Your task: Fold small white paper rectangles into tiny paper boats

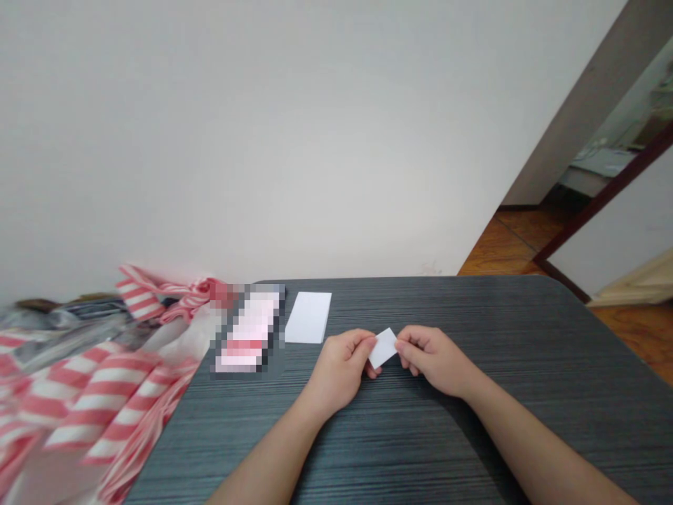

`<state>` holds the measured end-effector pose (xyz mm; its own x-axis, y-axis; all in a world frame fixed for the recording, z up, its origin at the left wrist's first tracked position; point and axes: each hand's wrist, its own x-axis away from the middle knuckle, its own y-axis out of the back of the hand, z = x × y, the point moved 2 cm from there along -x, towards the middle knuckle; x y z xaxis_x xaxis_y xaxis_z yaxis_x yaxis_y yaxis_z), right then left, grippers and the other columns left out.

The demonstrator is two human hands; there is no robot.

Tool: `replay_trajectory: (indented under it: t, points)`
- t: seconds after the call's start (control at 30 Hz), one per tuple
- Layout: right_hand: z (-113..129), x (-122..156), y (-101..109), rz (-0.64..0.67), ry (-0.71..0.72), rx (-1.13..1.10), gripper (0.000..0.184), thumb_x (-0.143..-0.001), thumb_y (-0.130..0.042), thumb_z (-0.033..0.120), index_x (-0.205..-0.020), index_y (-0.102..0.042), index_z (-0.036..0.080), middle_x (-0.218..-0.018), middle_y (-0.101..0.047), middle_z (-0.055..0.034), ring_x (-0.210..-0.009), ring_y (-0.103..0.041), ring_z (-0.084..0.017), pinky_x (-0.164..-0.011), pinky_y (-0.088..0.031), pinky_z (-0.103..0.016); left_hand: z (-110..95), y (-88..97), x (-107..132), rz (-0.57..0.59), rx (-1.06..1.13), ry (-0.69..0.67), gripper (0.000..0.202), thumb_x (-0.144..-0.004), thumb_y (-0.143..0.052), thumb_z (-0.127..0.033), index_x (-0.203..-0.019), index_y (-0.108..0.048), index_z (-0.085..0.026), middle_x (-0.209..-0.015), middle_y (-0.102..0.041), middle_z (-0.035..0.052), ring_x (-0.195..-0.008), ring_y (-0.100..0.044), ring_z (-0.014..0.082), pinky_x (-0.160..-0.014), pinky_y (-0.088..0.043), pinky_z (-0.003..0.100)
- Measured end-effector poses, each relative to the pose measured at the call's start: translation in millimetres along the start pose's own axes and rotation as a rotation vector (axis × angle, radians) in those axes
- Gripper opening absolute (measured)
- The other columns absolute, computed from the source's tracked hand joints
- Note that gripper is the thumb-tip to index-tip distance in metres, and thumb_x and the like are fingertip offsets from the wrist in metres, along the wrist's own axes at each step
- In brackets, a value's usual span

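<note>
Paper (383,348): small, white, turned cornerwise, held over the table (526,330) between both hands. Pinched on one side by the thumb and fingers of the left hand (341,368), on the other by the fingertips of the right hand (436,359); no release on either side. Hard to tell whether lifted clear or touching below. Beyond the left hand, a white stack (308,318); farther left, a blurred-out item (247,333). Seemingly at a two-handed handling step, exact action unreadable. Likely demand of the next move: light, even fingertip pressure, without slipping.
</note>
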<state>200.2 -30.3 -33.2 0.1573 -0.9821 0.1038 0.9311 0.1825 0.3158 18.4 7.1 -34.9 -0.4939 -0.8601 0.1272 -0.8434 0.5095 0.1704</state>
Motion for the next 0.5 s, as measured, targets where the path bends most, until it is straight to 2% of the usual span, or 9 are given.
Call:
replay_trajectory:
  t: [0.37,0.5]
  points:
    - [2.5,-0.1,0.6,-0.011,-0.002,-0.006,0.026,-0.092,-0.052,0.03,-0.068,-0.053,0.018,-0.057,-0.054,0.0037,-0.049,-0.05,-0.01,-0.051,-0.039,-0.021,-1.0,-0.4,0.2,-0.045,0.056,0.039,0.029,-0.092,-0.049,-0.037,-0.078,-0.063,-0.015,-0.058,-0.066,0.0001,-0.052,-0.06,0.0132,-0.054,-0.048,0.023]
    - [0.7,-0.3,1.5,-0.025,0.003,-0.005,0.026,-0.092,-0.052,0.028,-0.068,-0.053,0.018,-0.055,-0.054,0.0039,-0.048,-0.049,-0.01,-0.051,-0.039,-0.021,-2.8,-0.1,-0.1,-0.053,0.079,0.033,0.029,-0.091,-0.05,-0.038,-0.081,-0.063,-0.014,-0.057,-0.065,0.0,-0.051,-0.06,0.0133,-0.054,-0.047,0.023]
